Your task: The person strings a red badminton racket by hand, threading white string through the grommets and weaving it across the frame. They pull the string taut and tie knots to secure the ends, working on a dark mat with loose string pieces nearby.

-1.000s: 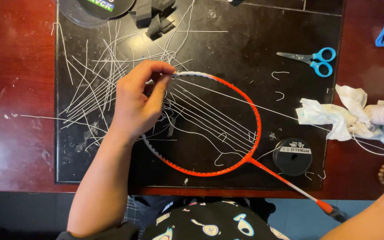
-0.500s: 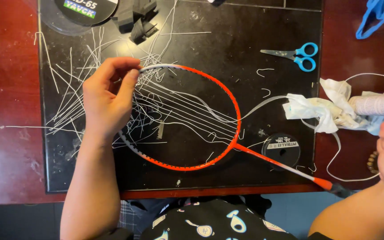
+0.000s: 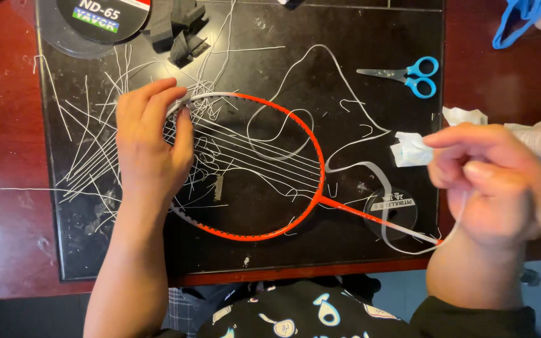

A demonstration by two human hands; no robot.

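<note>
Orange and white, the badminton racket frame [image 3: 245, 169] lies flat on the black mat [image 3: 370, 62] in front of us, its head partly strung with a few white strings running across it. Our left hand [image 3: 151, 141] rests on the top left of the frame, thumb and fingers closed in a pinch on the rim where the white section meets the orange. Our right hand [image 3: 493, 181] is raised off to the right, near the racket shaft [image 3: 377, 219], its fingers curled and pinching a long white string [image 3: 352, 166]; that string loops from the hand down under the shaft and winds back across the mat toward the racket head. Loose cut pieces of white string [image 3: 89, 156] lie scattered over the left part of the mat. Blue-handled scissors [image 3: 408, 75] lie on the mat's upper right, well apart from both hands. A small round clear spool [image 3: 392, 209] sits under the shaft, and crumpled white tissue [image 3: 411, 150] lies just beside our right hand. The mat rests on a dark red table [image 3: 1, 94]
</note>
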